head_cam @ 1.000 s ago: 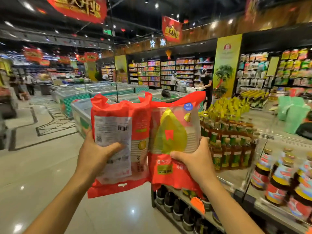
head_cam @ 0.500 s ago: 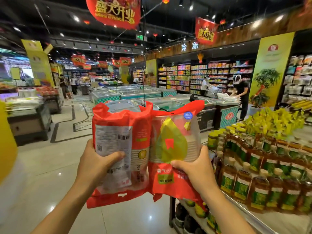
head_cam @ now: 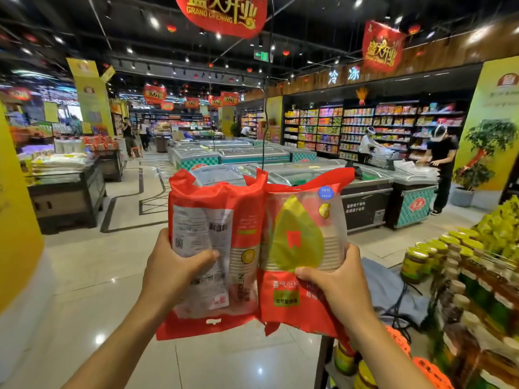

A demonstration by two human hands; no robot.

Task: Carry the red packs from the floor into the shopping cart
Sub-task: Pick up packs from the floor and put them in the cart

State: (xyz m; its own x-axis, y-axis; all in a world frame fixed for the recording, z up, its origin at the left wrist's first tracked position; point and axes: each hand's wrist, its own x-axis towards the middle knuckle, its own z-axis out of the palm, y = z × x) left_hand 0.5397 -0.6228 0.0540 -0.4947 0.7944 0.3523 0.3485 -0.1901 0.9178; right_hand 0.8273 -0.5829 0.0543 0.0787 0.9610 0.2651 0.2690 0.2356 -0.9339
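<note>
Holding both packs upright at chest height is the step in hand, a carry, and I judge it best done with firm, even grips. The left hand (head_cam: pixel 171 273) wraps round the left pack (head_cam: pixel 216 248) at its middle, thumb across the front, fingers hidden behind. The right hand (head_cam: pixel 337 287) grips the right pack (head_cam: pixel 300 248) lower on its outer side, thumb pressed on the front. The packs touch each other between the hands, both well off the floor (head_cam: pixel 98 276). Soft film over stacked cups (head_cam: pixel 331 248) will likely slip or crush, so the squeeze belongs on the cups, not on the loose red ends. Just right of the right hand stand jars (head_cam: pixel 438 256); I would swing the right elbow wide of them. Beyond the hands lie freezers (head_cam: pixel 252 155). The cart does not show near the hands, so looking for it past the packs comes first.
</note>
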